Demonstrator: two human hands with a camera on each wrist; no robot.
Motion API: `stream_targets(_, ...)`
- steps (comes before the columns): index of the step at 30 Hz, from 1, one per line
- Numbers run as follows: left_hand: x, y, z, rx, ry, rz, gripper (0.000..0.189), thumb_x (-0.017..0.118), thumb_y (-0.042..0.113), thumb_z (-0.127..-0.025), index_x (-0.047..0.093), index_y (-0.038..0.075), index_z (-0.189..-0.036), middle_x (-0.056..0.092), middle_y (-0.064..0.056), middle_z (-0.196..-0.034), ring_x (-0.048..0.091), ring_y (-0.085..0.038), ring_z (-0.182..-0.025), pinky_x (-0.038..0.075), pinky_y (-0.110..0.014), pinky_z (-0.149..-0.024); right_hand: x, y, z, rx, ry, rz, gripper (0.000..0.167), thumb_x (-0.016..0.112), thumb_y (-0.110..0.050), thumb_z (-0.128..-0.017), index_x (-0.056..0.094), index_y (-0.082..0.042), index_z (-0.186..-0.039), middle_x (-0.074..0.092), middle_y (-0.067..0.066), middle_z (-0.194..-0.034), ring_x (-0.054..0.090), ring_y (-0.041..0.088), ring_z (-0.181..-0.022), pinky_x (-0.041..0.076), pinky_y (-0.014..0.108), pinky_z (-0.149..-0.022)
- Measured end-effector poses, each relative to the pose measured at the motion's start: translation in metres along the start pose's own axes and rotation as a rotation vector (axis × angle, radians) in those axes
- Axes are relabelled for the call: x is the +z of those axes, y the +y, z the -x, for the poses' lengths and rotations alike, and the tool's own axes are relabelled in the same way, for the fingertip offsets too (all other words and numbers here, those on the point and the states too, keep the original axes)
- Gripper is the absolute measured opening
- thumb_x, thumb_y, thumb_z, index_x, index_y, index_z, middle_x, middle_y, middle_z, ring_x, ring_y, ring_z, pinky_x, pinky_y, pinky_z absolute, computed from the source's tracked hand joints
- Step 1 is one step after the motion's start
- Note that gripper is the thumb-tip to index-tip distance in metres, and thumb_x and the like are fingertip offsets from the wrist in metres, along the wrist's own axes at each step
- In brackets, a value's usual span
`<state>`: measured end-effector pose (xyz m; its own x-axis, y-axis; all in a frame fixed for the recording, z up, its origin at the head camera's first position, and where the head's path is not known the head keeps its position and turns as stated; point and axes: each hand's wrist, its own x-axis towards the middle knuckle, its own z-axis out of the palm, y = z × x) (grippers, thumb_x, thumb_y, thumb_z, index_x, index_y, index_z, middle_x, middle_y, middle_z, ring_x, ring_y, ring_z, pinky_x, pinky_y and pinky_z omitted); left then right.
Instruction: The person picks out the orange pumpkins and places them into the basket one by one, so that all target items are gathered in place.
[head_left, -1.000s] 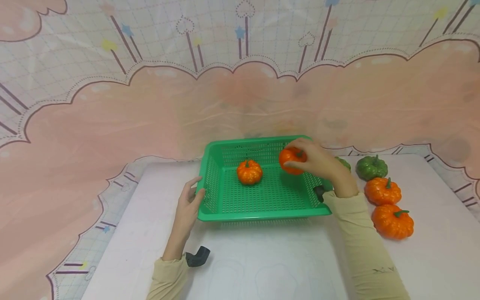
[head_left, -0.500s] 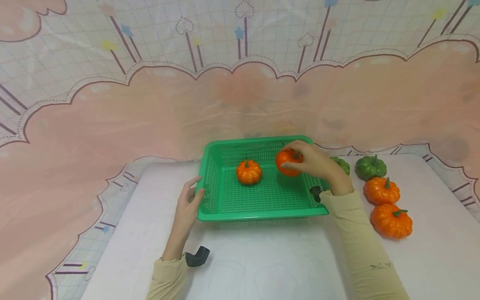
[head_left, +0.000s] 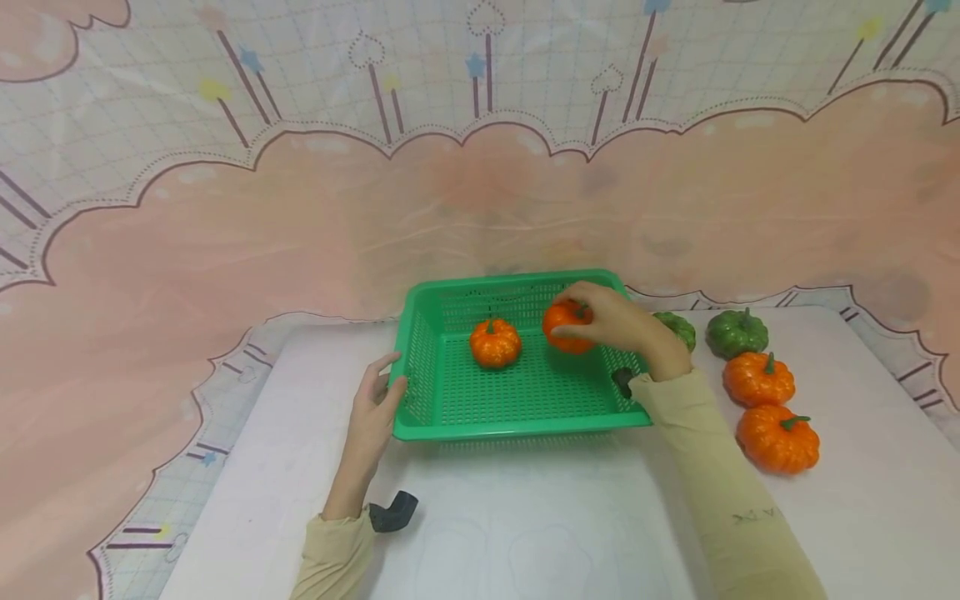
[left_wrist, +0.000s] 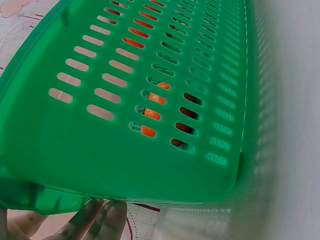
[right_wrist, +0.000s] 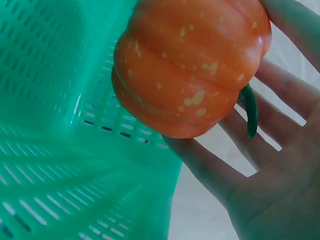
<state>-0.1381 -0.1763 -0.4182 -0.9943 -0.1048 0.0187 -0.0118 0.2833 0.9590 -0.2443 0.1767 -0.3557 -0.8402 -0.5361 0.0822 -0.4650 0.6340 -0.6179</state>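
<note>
Basket (head_left: 525,429) on table (head_left: 487,533), pumpkin (head_left: 495,345) inside; four pumpkins (head_left: 759,380) to basket's right.

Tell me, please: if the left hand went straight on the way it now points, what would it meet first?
Most likely the left side of the green slotted basket. The fingertips of the left hand lie right at it; whether they touch is hard to judge.

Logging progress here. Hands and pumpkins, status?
Left hand at the green basket. Right hand gripping orange pumpkin over it. Second pumpkin inside, further left, not underneath.
</note>
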Motion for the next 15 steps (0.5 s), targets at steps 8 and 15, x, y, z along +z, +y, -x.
stream_targets(8,0.0,0.001,-0.001,-0.002,-0.008,0.0,0.045,0.048,0.026,-0.106,0.038,0.019,-0.15,0.055,-0.021,-0.135,0.063,-0.037,-0.116,0.059,-0.033,-0.084,0.001,0.0,-0.008,0.028,-0.035,0.01,0.049,0.074,-0.031,-0.091,0.06,-0.006,-0.13,0.055,0.013,-0.136,0.053,0.031,-0.122,0.048,0.05,-0.101)
stream_targets(15,-0.001,0.0,-0.001,-0.009,-0.008,0.002,0.045,0.048,0.027,-0.106,0.039,0.02,-0.149,0.056,-0.02,-0.133,0.063,-0.036,-0.115,0.059,-0.029,-0.081,0.005,0.002,-0.014,0.037,-0.061,0.021,0.048,0.074,-0.031,-0.091,0.06,-0.006,-0.129,0.057,0.014,-0.134,0.054,0.031,-0.12,0.049,0.049,-0.099)
